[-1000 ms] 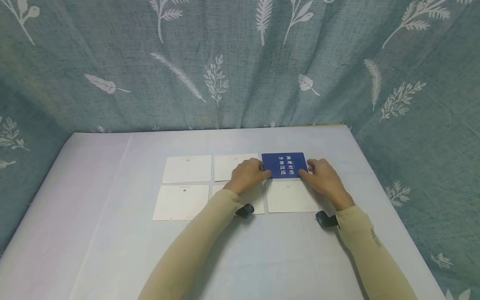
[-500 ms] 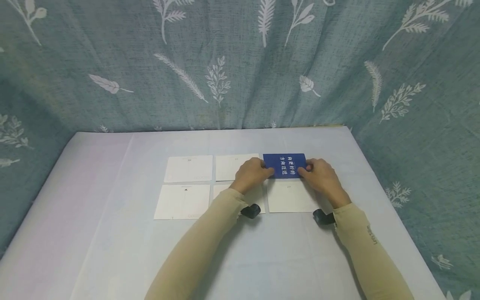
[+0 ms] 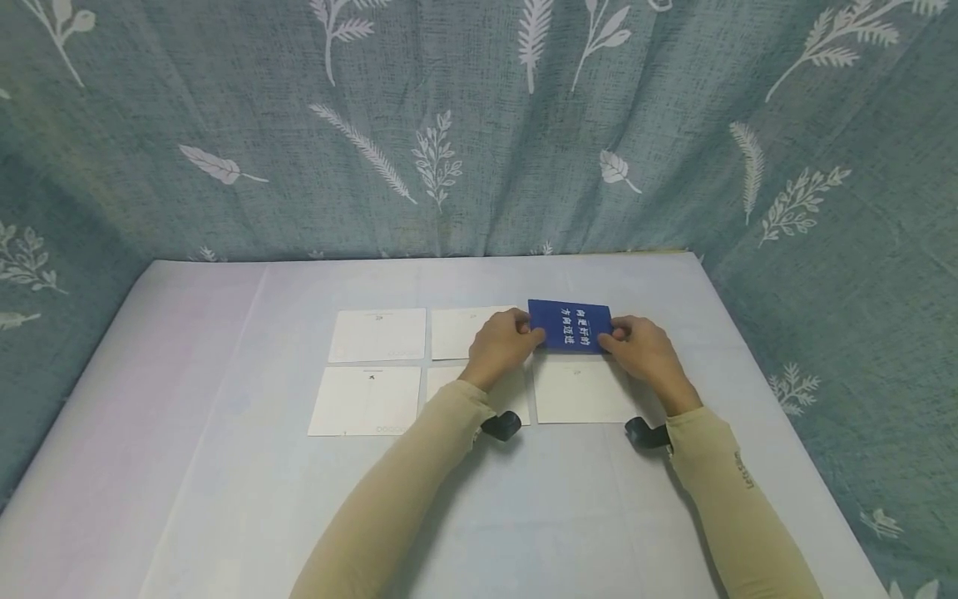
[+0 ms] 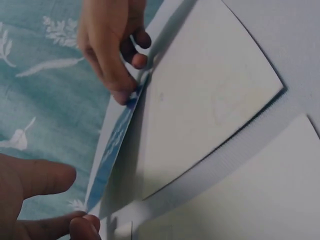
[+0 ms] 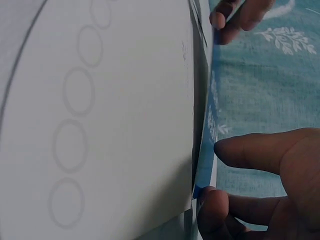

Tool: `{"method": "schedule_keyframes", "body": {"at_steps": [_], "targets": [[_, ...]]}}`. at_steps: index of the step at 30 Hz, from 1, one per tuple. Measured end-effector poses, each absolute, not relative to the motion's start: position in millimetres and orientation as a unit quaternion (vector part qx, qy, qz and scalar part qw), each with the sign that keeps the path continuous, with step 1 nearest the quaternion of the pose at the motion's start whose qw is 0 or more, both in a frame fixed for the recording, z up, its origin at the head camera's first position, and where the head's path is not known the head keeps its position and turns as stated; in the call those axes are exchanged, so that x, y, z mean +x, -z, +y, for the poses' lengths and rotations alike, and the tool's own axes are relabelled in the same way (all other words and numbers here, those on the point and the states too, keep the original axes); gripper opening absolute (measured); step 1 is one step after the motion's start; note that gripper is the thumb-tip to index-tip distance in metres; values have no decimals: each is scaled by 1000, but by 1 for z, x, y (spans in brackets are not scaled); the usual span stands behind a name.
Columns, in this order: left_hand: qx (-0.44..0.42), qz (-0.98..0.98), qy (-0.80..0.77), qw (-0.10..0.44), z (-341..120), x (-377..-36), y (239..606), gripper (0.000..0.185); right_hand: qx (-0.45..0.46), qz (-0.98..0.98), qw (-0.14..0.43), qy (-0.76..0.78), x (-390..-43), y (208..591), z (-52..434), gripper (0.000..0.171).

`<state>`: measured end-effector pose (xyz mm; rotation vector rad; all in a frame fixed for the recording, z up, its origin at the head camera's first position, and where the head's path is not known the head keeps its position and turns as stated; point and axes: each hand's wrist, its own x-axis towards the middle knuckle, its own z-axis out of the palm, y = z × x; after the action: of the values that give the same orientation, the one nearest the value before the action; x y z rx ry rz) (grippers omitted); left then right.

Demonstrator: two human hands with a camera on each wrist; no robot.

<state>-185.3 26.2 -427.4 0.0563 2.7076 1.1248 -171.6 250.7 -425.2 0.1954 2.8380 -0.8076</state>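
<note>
Head view: my left hand (image 3: 500, 343) and right hand (image 3: 644, 348) pinch the short edges of the blue card (image 3: 570, 326), the one with white characters, at the 1 o'clock corner of the card grid. A second ago that card lay flat in its slot and my fingertips only rested at its sides; now its near edge is raised off the table (image 3: 224, 499) and it sits a little tilted. So the lift has begun, and I judge the card is free to be turned or carried.

From the left wrist the blue card (image 4: 114, 145) shows edge-on, rising above the white card (image 4: 205, 105) just beside it, with my thumb and forefinger closed on its corner. From the right wrist the same thin blue edge (image 5: 206, 150) stands clear of the white card with printed circles (image 5: 100, 125), my thumb (image 5: 212, 205) pressed at its lower corner, forefinger stretched alongside.

The five white cards (image 3: 377, 334) have not shifted: two at 9 o'clock of the blue one, three in the near row at 6 to 8 o'clock. The leaf-print curtain (image 3: 449, 125) hangs behind.
</note>
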Motion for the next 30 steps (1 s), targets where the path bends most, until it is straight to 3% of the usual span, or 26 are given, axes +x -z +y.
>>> {"method": "schedule_keyframes", "body": {"at_steps": [9, 20, 30], "targets": [[-28, 860, -499, 108, 25, -189, 429, 26, 60, 957, 91, 269, -171, 427, 251, 58], [-27, 842, -526, 116, 20, -187, 430, 26, 52, 955, 62, 285, -169, 429, 253, 57], [-5, 851, -519, 85, 11, -188, 426, 24, 68, 937, -32, 342, -165, 418, 253, 50]]}}
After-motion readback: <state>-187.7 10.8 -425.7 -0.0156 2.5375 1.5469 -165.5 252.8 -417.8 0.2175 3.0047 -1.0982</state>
